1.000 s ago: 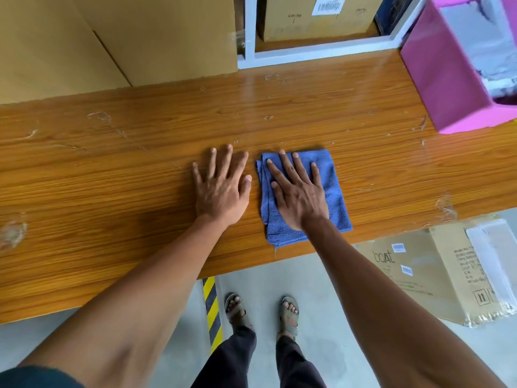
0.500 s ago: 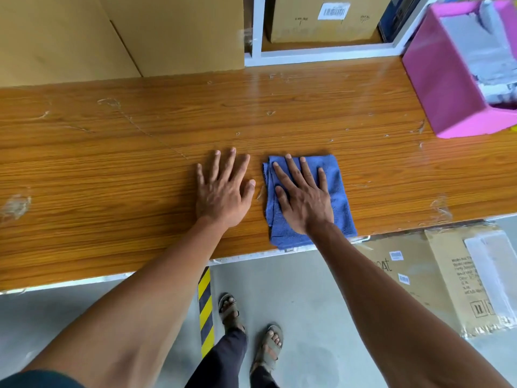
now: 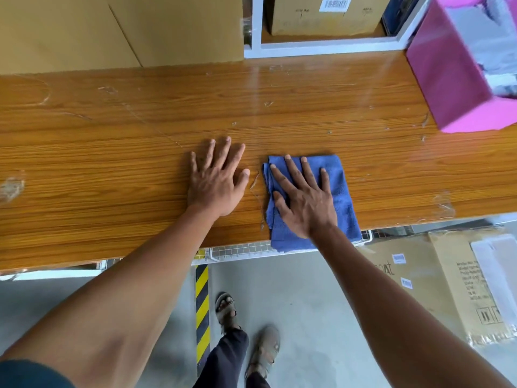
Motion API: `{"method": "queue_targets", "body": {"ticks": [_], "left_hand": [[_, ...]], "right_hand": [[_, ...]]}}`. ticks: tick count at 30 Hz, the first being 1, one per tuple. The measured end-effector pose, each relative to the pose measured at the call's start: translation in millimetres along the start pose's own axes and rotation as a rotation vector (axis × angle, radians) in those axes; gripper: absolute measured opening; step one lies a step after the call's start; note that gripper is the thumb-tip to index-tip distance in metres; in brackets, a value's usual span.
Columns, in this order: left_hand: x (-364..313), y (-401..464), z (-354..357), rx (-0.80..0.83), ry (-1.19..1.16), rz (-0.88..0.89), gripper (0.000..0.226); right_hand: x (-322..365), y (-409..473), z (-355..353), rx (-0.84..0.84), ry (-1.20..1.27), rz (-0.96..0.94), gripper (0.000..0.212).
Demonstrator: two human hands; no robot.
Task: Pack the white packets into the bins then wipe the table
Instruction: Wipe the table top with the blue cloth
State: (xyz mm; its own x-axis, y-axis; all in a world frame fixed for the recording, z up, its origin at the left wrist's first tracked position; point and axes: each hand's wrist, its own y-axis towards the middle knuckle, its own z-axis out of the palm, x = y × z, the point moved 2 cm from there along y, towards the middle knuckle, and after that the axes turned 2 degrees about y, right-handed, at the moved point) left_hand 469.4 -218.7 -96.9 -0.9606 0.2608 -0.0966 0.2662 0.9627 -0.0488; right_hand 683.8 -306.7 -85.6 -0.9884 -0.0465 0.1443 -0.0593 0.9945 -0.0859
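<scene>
While both hands press flat, pink bin (image 3: 450,88) stands well right.

Cardboard boxes (image 3: 120,29) stand behind the worktop, a flattened carton (image 3: 436,278) lies on the floor, beside a yellow-black hazard stripe (image 3: 202,309)

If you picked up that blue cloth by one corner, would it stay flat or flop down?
The blue cloth would probably flop: its folded layers look soft, and its near edge already droops over the table edge. It likely feels light. It would probably slide easily under the flat right hand.
</scene>
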Motion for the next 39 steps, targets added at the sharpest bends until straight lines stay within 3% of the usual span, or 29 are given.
{"method": "queue_targets", "body": {"ticks": [7, 15, 23, 32, 39], "left_hand": [[2, 3, 3, -0.031, -0.007, 0.015, 0.068], [0, 0, -1, 0.004, -0.002, -0.010, 0.069], [1, 5, 8, -0.026, 0.008, 0.006, 0.067], [1, 4, 5, -0.009, 0.013, -0.007, 0.069], [2, 4, 9, -0.032, 0.000, 0.009, 0.068]], "right_hand": [[-24, 74, -12, -0.032, 0.015, 0.037, 0.062], [-14, -9, 3, 0.015, -0.022, -0.066, 0.061], [-43, 89, -12, -0.014, -0.015, 0.048, 0.061], [-5, -10, 1, 0.005, -0.006, 0.020, 0.062], [-32, 81, -11, -0.010, -0.004, 0.059, 0.064]]}}
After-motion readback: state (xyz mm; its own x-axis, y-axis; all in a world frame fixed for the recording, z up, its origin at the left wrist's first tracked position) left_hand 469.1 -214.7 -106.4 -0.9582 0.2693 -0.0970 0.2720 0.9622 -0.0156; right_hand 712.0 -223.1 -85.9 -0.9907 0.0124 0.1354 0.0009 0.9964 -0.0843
